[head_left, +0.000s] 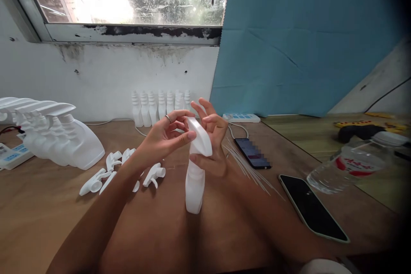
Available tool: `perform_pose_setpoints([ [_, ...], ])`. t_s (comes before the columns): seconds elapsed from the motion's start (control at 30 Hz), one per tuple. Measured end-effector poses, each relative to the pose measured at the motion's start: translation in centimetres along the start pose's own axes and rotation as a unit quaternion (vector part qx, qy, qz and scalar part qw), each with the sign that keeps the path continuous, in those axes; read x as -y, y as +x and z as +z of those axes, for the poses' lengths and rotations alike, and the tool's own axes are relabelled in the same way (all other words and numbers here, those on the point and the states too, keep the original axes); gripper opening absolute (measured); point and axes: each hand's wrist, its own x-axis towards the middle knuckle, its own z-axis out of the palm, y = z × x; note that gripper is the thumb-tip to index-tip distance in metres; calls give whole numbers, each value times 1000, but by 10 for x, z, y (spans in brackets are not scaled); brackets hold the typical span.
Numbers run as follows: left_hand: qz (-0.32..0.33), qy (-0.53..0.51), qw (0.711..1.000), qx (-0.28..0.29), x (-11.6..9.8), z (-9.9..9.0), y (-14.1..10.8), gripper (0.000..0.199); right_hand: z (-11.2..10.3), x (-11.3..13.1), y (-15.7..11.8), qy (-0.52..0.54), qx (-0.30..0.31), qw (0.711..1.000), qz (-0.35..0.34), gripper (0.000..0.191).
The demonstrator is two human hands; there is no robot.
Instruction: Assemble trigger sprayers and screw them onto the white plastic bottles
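In front of me a white spray bottle (194, 192) stands upright on the brown table, with a white trigger spray head (201, 139) on its top. My left hand (165, 135), a ring on one finger, pinches the far end of the spray head between thumb and fingers. From the right side my right hand (215, 147) grips under the head at the bottle's neck, thumb across the near side and some fingers raised. The trigger and neck are mostly hidden by my hands. Several loose white trigger heads (156, 174) lie left of the bottle, partly behind my left forearm.
Several white bottles (85, 145) lean together at the left, near a power strip (14, 156). More bottles (152, 109) line the wall. At right are thin white tubes (248, 167), a phone (253, 154), another phone (313, 207) and a clear water bottle (346, 165).
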Motion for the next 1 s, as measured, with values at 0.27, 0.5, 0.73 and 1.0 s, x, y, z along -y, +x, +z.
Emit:
perform_pose_setpoints([
  [0.27, 8, 27, 998, -60, 1, -24, -3, 32, 17, -16, -17, 151, 6, 968, 200, 71],
  [0.5, 18, 174, 979, -104, -7, -25, -9, 25, 29, -7, -20, -32, -83, 951, 296, 36],
  [0.73, 18, 194, 973, -122, -2, -33, -8, 25, 15, -8, -16, 218, 71, 940, 251, 33],
  [1.0, 7, 199, 976, -92, -11, -35, -13, 24, 14, -17, -19, 281, 116, 912, 277, 37],
])
